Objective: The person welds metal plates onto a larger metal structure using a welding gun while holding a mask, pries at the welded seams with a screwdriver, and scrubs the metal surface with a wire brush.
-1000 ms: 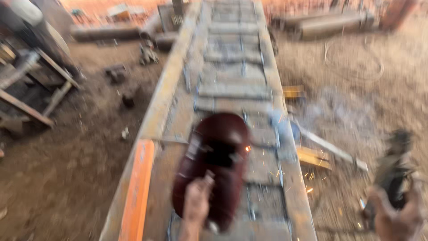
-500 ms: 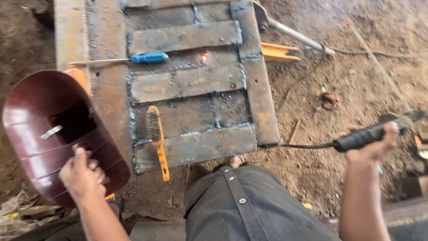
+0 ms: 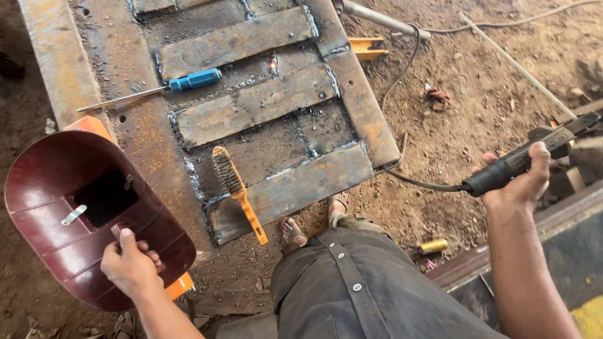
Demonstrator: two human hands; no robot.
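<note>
Below the camera, on the dirt floor (image 3: 477,81), a rusty steel frame (image 3: 358,94) is lying with flat cross plates (image 3: 251,107) laid across it. The left hand (image 3: 132,267) is holding a dark red welding shield (image 3: 81,213) off to the side of the frame, fingers (image 3: 147,248) clamped around its handle, window side turned up. The right hand (image 3: 518,182) is gripping a black electrode holder (image 3: 521,160), fingers wrapped tight on it, and is carrying it well away from the steel, its cable (image 3: 402,113) trailing back past the frame's corner. Dark, sooty weld seams are showing along the edges of several plates, and a small spot (image 3: 273,63) is glowing orange (probably a fresh weld). A wire brush (image 3: 235,191) with an orange handle and a blue-handled screwdriver (image 3: 157,88) are resting on the plates. Judging by this, the nearest plates are looking already tacked, while slag cleaning is seeming left to do.
</note>
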